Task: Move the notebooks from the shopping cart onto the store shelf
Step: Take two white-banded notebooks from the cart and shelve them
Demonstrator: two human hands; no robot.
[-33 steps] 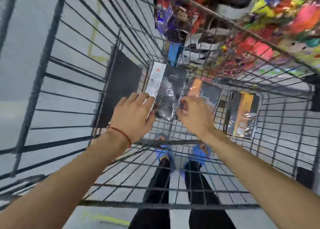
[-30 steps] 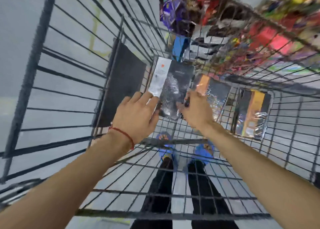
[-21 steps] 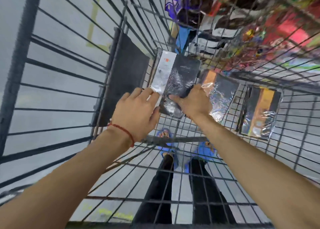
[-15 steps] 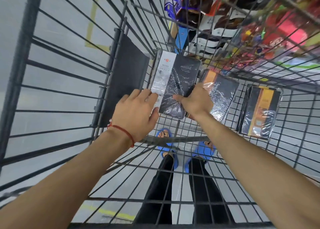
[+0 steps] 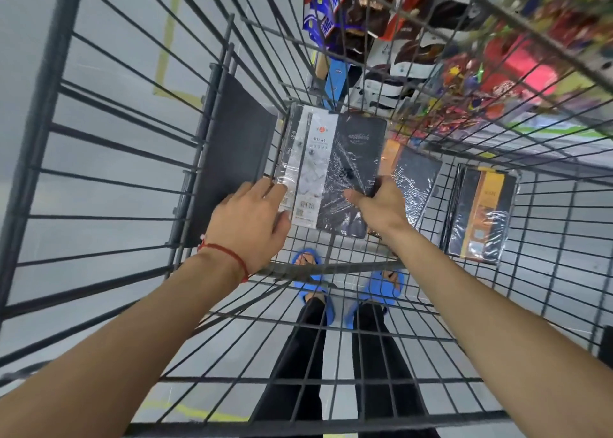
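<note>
Head view: inside the dark wire shopping cart (image 5: 331, 267), 2 hands hold 1 black-and-white plastic-wrapped notebook (image 5: 331, 168). The left hand (image 5: 252, 218) grips its left edge with curled fingers. The right hand (image 5: 378, 205) pinches its right edge, thumb on the cover. A black-and-orange wrapped notebook (image 5: 481, 215) lies on the cart floor, to the right.

Grey floor (image 5: 26, 39) with a yellow line (image 5: 167, 36), blue sandals (image 5: 386, 293), black trousers (image 5: 298, 354), and chocolate-bar packs (image 5: 323, 9) above.

Wrapped black-white diary stack (image 5: 331, 168) gripped by my left hand (image 5: 252, 218) and right hand (image 5: 381, 205); orange-black middle notebook (image 5: 414, 178) and right notebook (image 5: 481, 212) lie on cart (image 5: 544, 178) floor.
</note>
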